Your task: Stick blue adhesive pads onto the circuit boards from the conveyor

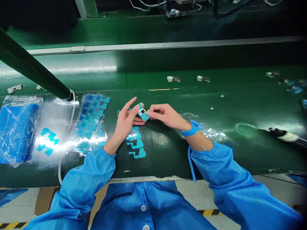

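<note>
A small circuit board (pixel 144 116), partly covered in light-blue film, is held up at an angle over the green bench. My left hand (pixel 126 121) grips its left side between thumb and fingers, with the index finger stretched out. At the board's right edge, the thumb and index finger of my right hand (pixel 163 113) are pinched together; whether a loose bit of film is also between them is too small to tell. Just below my left hand lies a clear sheet with several blue film pieces (pixel 136 144). A blue wrist strap (pixel 191 128) circles my right wrist.
Left on the bench are a plastic-wrapped blue stack (pixel 12 132), clear sheets (pixel 63 123) and more blue film cutouts (pixel 91 114). A dark post (pixel 29 63) slants above them. Small metal-and-board parts (pixel 173 79) lie along the far strip. A white-and-black-handled tool (pixel 285 135) rests right.
</note>
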The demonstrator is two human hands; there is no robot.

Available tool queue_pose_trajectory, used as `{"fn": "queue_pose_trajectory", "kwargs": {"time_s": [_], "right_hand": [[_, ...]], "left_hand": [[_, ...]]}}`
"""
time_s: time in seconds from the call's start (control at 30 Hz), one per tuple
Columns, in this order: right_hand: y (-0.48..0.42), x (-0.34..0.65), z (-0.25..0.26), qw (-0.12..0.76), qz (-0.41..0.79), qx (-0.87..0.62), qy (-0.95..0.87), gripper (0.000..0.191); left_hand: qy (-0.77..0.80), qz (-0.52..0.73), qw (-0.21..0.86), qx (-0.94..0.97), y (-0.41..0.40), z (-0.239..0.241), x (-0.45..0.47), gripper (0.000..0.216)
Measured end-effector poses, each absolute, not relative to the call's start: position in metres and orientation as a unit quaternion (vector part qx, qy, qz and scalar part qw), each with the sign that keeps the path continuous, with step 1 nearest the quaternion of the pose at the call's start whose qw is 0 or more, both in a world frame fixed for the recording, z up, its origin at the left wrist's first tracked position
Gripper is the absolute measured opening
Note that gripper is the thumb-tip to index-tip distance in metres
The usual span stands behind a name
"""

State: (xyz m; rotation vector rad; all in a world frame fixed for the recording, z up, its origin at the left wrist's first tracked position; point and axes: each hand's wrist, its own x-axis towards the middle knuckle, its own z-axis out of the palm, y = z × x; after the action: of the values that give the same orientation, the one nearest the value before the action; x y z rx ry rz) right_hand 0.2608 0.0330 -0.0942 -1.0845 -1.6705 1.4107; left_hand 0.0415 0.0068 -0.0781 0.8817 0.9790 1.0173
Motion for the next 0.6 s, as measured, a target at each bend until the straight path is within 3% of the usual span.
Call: {"fn": "queue_pose_trajectory", "kwargs": {"time_s": [0.13, 0.27, 0.33, 0.6], "right_hand": [[0.087, 0.272, -0.096, 0.358, 0.444, -0.537, -0.622, 0.063], [0.134, 0.302, -0.100, 0.269, 0.267, -0.675, -0.633, 0.032], [0.153, 0.326, -0.096, 0.226, 0.219, -0.718, -0.621, 0.026], [0.196, 0.390, -0.060, 0.082, 0.174, -0.745, -0.639, 0.028]], "left_hand": [[0.463, 0.517, 0.597, 0.403, 0.012, -0.074, 0.033, 0.064], [0.459, 0.523, 0.590, 0.410, 0.013, -0.069, 0.029, 0.048], [0.458, 0.514, 0.595, 0.414, 0.012, -0.069, 0.029, 0.043], [0.457, 0.486, 0.608, 0.430, 0.012, -0.075, 0.034, 0.037]]}}
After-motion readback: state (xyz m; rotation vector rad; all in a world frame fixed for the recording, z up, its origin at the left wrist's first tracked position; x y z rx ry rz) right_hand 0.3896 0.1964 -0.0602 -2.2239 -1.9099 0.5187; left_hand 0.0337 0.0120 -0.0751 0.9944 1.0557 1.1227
